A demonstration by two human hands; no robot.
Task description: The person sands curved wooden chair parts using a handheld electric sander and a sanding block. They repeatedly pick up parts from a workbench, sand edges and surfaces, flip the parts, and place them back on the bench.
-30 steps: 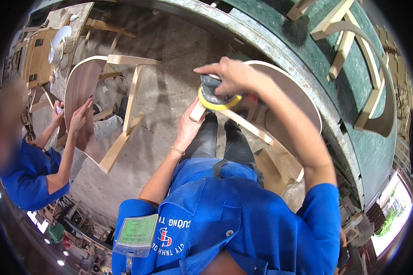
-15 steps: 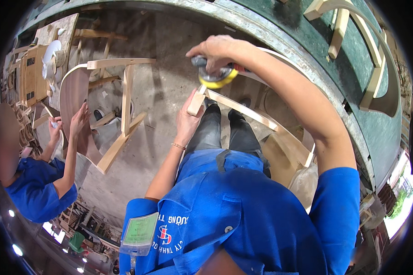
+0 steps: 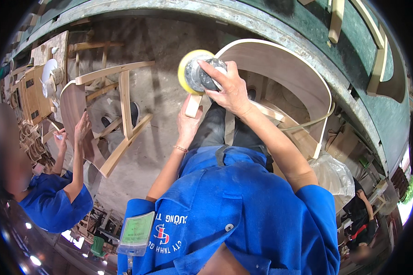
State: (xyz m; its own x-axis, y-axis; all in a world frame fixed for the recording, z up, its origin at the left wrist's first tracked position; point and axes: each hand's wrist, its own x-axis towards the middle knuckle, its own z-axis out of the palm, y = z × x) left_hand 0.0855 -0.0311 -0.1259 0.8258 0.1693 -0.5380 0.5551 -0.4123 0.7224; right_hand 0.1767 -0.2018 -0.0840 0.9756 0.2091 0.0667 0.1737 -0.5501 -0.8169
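My right hand (image 3: pixel 229 89) is clamped around the sander (image 3: pixel 198 73) above the wooden rail (image 3: pixel 193 105), which my left hand (image 3: pixel 188 121) grips; I judge sanding unfinished, progress unclear.

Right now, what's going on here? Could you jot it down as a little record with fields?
Place: a dusty woodworking floor
Right hand: grips a round sander with a yellow pad
Left hand: holds a wooden piece just under the sander
Beside them: a curved plywood shell on the right
Clothing: blue work shirt
Co-worker: at left, both hands on another curved panel
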